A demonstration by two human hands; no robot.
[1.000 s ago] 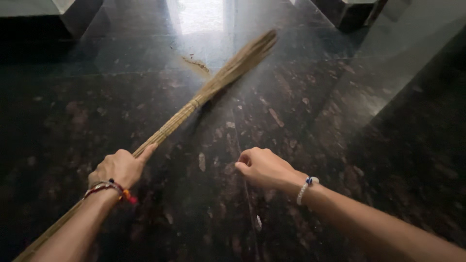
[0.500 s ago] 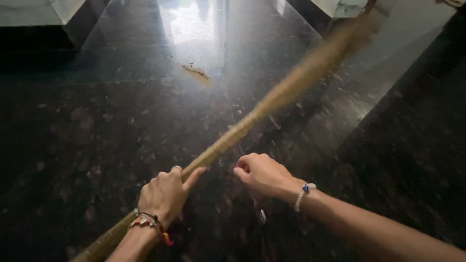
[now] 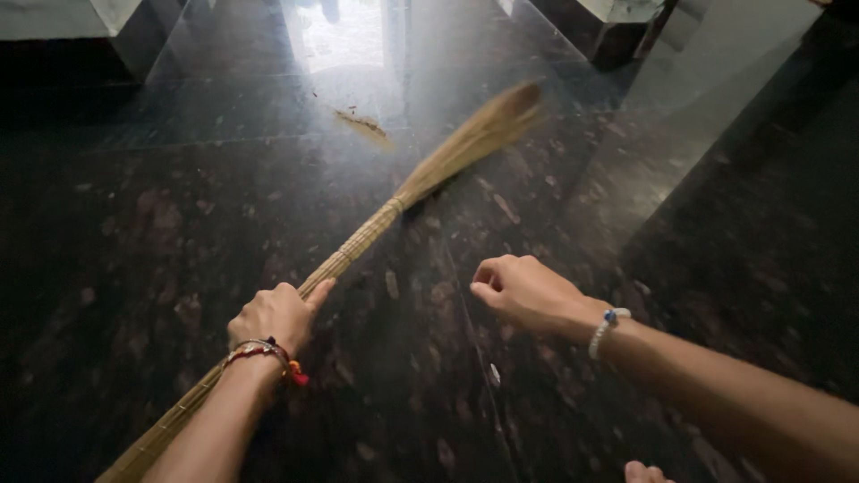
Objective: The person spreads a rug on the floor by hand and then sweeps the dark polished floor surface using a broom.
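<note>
A dark, speckled stone floor — glossy with window glare — is crossed by a broom, gripped by the left hand; the right hand is loosely curled, empty.

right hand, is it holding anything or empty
Empty: the right hand hangs loosely curled over the dark floor, apart from the broom.

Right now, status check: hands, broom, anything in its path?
Left hand gripping broom handle, bristles low over dark floor. Right hand loosely curled, holding nothing. Small debris pile beyond the bristle tip.
</note>
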